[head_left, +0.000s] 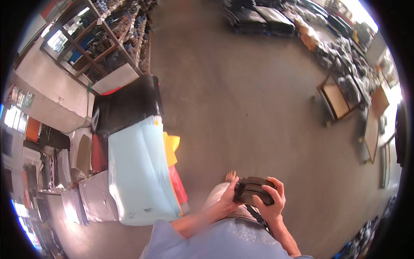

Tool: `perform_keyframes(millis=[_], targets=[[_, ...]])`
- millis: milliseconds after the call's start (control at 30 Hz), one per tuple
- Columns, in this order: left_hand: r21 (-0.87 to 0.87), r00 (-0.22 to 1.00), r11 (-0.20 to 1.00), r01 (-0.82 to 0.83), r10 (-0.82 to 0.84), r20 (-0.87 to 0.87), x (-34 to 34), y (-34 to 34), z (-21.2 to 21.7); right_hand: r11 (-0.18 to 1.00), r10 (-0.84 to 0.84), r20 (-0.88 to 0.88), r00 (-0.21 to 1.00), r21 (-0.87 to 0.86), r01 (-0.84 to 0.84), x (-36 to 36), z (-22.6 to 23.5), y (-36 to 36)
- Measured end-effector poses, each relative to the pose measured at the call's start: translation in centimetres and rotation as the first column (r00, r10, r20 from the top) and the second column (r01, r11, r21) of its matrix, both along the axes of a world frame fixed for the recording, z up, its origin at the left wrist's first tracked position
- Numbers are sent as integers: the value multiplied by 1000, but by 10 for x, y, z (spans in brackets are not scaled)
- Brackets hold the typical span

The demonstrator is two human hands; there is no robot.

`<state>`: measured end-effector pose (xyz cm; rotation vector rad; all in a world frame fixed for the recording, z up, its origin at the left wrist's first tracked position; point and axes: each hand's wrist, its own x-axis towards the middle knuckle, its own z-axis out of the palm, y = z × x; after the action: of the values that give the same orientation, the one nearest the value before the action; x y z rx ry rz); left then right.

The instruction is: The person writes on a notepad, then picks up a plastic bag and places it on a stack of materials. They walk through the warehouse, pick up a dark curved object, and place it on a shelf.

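Note:
A small stack of dark brown, flat pieces with rounded ends (252,189) is held in front of my body, low in the picture. What kind of pieces they are I cannot make out. My left hand (225,200) grips the left end of the stack, its thumb along the near side. Curled round the right end is my right hand (272,206), with the fingertips over the top and side. The palms and the underside of the stack are hidden.
To my left is a pile of light blue sheets (138,172), with black sheet material (127,105) behind it and yellow sheet edges (172,144) sticking out. A wooden cart (338,102) stands at right. Black stacks (258,20) lie far ahead on the floor (241,99).

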<state>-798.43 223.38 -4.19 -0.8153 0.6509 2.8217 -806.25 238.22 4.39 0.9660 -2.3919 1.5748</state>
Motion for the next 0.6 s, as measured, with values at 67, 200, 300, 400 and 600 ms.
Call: perform_keyframes(millis=[67, 200, 300, 400, 600], targets=[[203, 1000, 979, -5, -1, 27, -77, -26, 3, 999, -36, -44, 998, 9, 37, -72, 17, -25], [283, 999, 959, 16, -5, -37, -215, -75, 4, 997, -64, -95, 993, -54, 59, -192, 35, -66], [242, 999, 970, -13, 23, -38, -323, -123, -5, 999, -24, -120, 993, -50, 18, -304, 22, -111], [185, 993, 979, -83, 97, -65, -420, -175, -1, 992, 108, -111, 988, -60, -115, -422, 17, -170], [-475, 958, 837, -273, 194, -209, -581, -289, 36, 908, 408, -88, 909, -66, -414, -635, 43, -327]])
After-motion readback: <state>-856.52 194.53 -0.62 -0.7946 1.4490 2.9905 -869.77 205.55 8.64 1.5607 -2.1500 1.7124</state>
